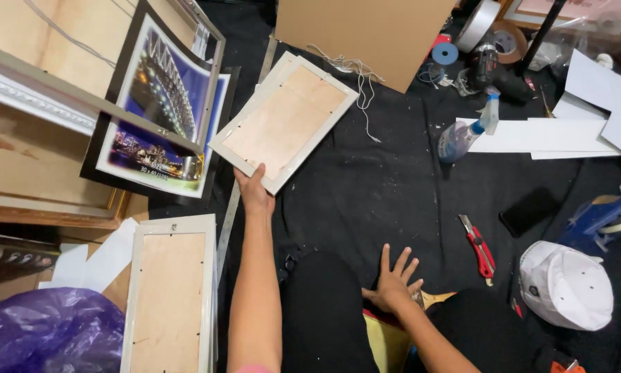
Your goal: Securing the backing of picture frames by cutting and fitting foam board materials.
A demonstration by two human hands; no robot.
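My left hand [253, 191] grips the near edge of a white picture frame [283, 119], held face down so its brown backing board shows, tilted above the black floor cloth. My right hand [393, 282] rests flat, fingers spread, on the black cloth near my knee, holding nothing. A second white frame [171, 297] lies face down at the lower left. A print of a lit bridge at night [160, 110] lies left of the held frame.
Wooden frames are stacked at the left. A purple plastic bag [44, 331] sits bottom left. A spray bottle [466, 131], red utility knife [479, 247], black phone [530, 211], white cap [566, 283], white boards [566, 131], tape rolls [486, 31] and a cardboard sheet [365, 34] surround the cloth.
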